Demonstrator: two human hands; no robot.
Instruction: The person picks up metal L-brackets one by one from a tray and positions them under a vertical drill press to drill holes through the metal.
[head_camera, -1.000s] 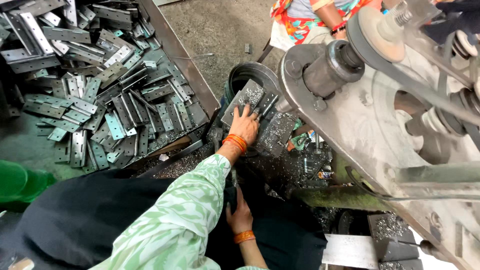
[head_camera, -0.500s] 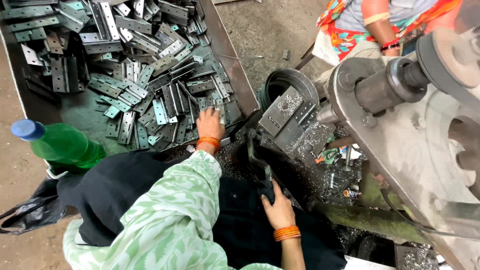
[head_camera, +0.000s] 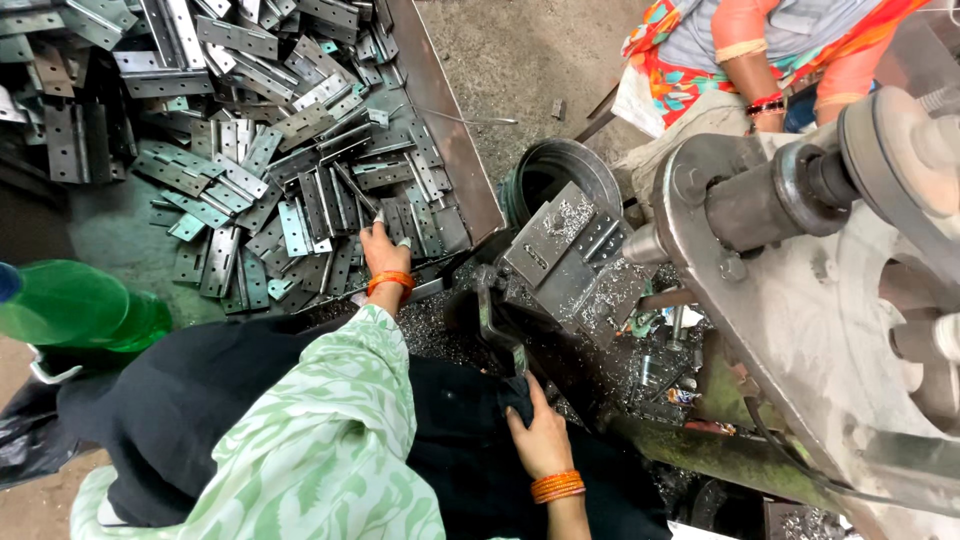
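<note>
My left hand (head_camera: 385, 258), with an orange bangle at the wrist, reaches into a heap of flat grey metal hinge plates (head_camera: 260, 170) in a metal tray. Its fingertips pinch the end of one dark narrow plate (head_camera: 355, 192) at the heap's near right edge. My right hand (head_camera: 540, 435), also with orange bangles, is closed around the lower end of a dark lever handle (head_camera: 497, 330). The lever leads up to a steel clamp block (head_camera: 565, 255) on the machine, dusted with metal shavings.
A green plastic bottle (head_camera: 75, 305) stands at the left. A big grey machine (head_camera: 800, 260) with a shaft and wheel fills the right. A black round tub (head_camera: 560, 170) sits beyond the clamp. Another person in orange clothing (head_camera: 760, 60) sits at the top right.
My left hand left the clamp block and swung left into the plate heap. My right hand rose from my lap and took hold of the lever.
</note>
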